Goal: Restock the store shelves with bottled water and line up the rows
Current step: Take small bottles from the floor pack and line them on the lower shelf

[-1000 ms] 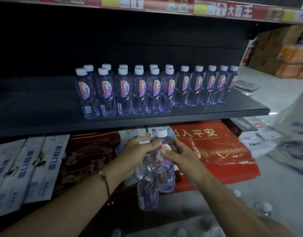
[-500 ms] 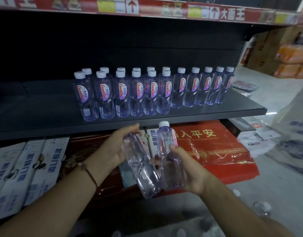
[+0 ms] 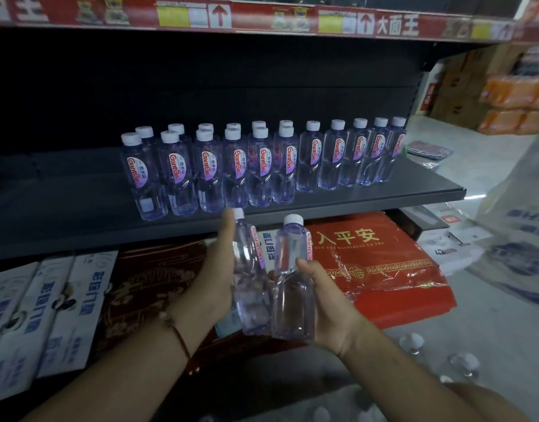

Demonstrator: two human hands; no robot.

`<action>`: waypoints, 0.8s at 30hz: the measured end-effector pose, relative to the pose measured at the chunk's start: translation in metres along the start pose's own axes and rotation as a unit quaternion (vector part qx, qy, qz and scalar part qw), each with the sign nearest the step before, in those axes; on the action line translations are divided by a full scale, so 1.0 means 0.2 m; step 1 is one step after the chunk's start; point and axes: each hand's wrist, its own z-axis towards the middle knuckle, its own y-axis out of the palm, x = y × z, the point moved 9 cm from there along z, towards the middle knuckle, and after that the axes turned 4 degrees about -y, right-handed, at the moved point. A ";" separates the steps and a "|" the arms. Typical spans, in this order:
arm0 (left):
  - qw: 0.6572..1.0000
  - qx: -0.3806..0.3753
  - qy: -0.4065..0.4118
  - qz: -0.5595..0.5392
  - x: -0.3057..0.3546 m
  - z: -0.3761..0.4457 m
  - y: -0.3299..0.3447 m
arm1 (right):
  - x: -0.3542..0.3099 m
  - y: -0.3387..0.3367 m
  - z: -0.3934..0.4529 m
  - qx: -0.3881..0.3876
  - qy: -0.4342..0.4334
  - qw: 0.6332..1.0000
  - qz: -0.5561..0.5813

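- Left hand [image 3: 214,278] wrapped around the left bottle [image 3: 250,278], palm against its left side, thumb stretched up along the neck to just under the white cap; curled fingers hidden behind the bottle.
- Left bottle tilted slightly, cap toward 12 o'clock, base toward 5 o'clock, label facing right.
- Right hand [image 3: 326,303] cupping the right bottle [image 3: 291,278] from its 3 o'clock side, thumb tip pressed on the front at the waist, remaining fingers curled behind and out of sight.
- Right bottle close to upright, cap at 12 o'clock, lower body resting in the palm.
- Both bottles touching side by side at their lower halves, held just below the front edge of the dark shelf [image 3: 79,214].
- On the shelf, at 12 o'clock from the hands, standing stocked bottles [image 3: 262,166]: two deep on the left stretch, a single row at the right end.
- Shelf surface bare at 9 o'clock of the stocked group.
- Below the shelf, a red wrapped pack [image 3: 377,269] at 3 o'clock of the hands and white cartons [image 3: 49,306] at 9 o'clock.
- More bottle caps [image 3: 411,341] on the floor at 4 o'clock.
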 end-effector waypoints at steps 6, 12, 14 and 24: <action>0.981 -0.012 -0.012 0.193 -0.13 0.04 0.04 | -0.09 -0.06 -0.01 0.044 -0.032 0.998 0.043; 0.979 -0.011 0.020 0.204 -0.08 0.11 0.04 | -0.20 -0.08 -0.02 0.122 -0.073 0.987 -0.073; 0.979 0.007 0.037 0.200 -0.05 0.14 0.01 | -0.31 -0.15 0.00 0.171 -0.132 0.967 -0.135; 0.960 0.049 0.132 0.241 0.13 0.18 -0.01 | -0.97 -0.33 0.21 0.267 -0.257 0.867 -0.333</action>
